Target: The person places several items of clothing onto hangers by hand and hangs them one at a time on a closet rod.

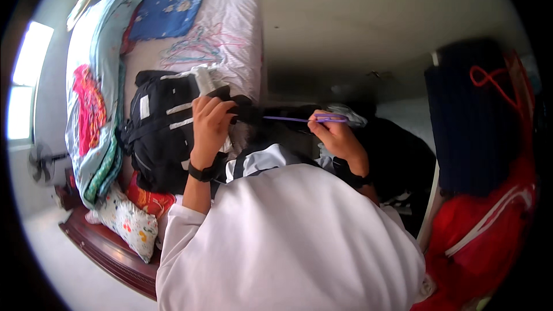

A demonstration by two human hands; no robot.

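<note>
My right hand is closed on a purple clothes hanger, seen nearly edge-on and pointing left. My left hand has its fingers bent around a piece of black cloth at the bed's near edge. What lies under those fingers is partly hidden. Just left of that hand, a black backpack with pale patches rests on the bed. A white and grey cloth lies along its far side. Several pink and blue hangers are heaped on the bed beyond.
The bed has a striped sheet, with a folded blue floral cloth at its far end. A pale blue quilt and a patterned pillow line the left. Dark clothes and a red bag stand at right.
</note>
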